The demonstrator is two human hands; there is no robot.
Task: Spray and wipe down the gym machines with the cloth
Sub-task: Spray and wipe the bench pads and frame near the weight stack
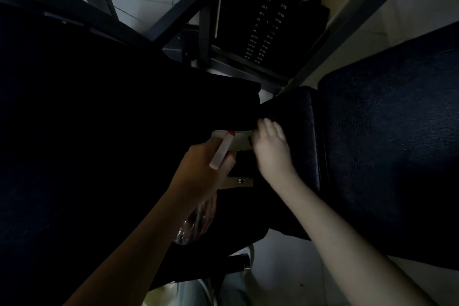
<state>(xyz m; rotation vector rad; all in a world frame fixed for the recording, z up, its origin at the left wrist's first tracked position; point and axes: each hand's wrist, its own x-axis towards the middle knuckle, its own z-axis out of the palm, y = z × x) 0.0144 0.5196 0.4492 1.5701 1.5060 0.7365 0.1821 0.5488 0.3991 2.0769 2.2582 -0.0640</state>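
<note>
left hand: wrapped closed around the spray bottle — white nozzle points ahead
right hand: just beside the nozzle, fingers curled onto a dark pad; cloth not discernible
weight stack: well beyond both hands — numbered plates

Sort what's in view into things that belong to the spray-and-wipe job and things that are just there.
Belongs to the job:
- spray bottle, held in the left hand
- dark cloth, under the right hand
- small pad being wiped
- big seat pad

Just there:
- weight stack with its numbered plates
- grey frame bars
- tiled floor
</note>
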